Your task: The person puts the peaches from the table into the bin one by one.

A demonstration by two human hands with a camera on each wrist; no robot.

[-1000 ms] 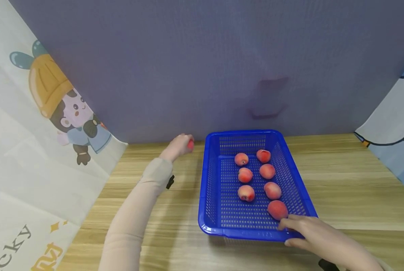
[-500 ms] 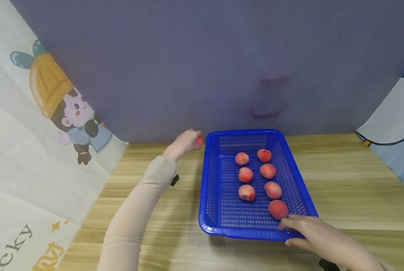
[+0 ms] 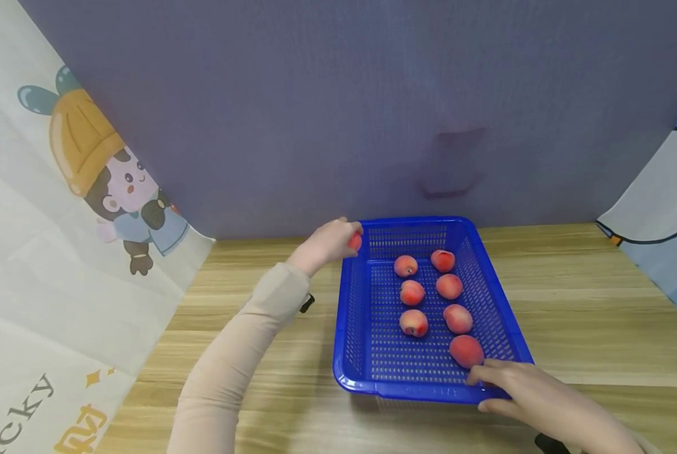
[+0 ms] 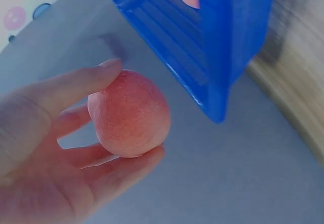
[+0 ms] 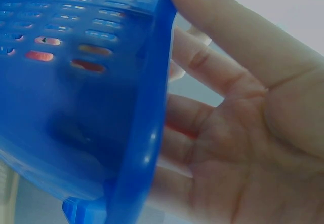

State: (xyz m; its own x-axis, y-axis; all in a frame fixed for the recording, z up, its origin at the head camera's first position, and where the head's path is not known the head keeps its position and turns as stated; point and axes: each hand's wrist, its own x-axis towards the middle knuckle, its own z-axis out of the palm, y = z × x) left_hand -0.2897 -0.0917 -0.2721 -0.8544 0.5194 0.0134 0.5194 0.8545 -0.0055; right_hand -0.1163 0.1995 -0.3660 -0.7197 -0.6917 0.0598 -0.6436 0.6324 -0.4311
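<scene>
My left hand (image 3: 328, 243) holds a reddish peach (image 4: 132, 116) between thumb and fingers, at the far left corner of a blue plastic basket (image 3: 415, 392). In the left wrist view the peach is apart from the basket's rim. Inside the basket lie several peaches in two columns, a left one with a pale peach (image 3: 413, 323) nearest me and a right one ending in a darker peach (image 3: 466, 351). My right hand (image 3: 522, 388) grips the near right corner of the rim, thumb outside and fingers reaching inside, close to that darker peach. Its fingertips are partly hidden behind the basket wall.
A wood-grain table (image 3: 588, 302) carries the basket. Behind it rises a grey-blue backdrop (image 3: 293, 113). On the left hangs a white sheet (image 3: 32, 252) printed with a cartoon figure; another printed sheet (image 3: 667, 227) is at the right.
My left hand has moved right with the peach, from beside the basket to its far left corner. The right hand, the basket and the peaches inside stay in place.
</scene>
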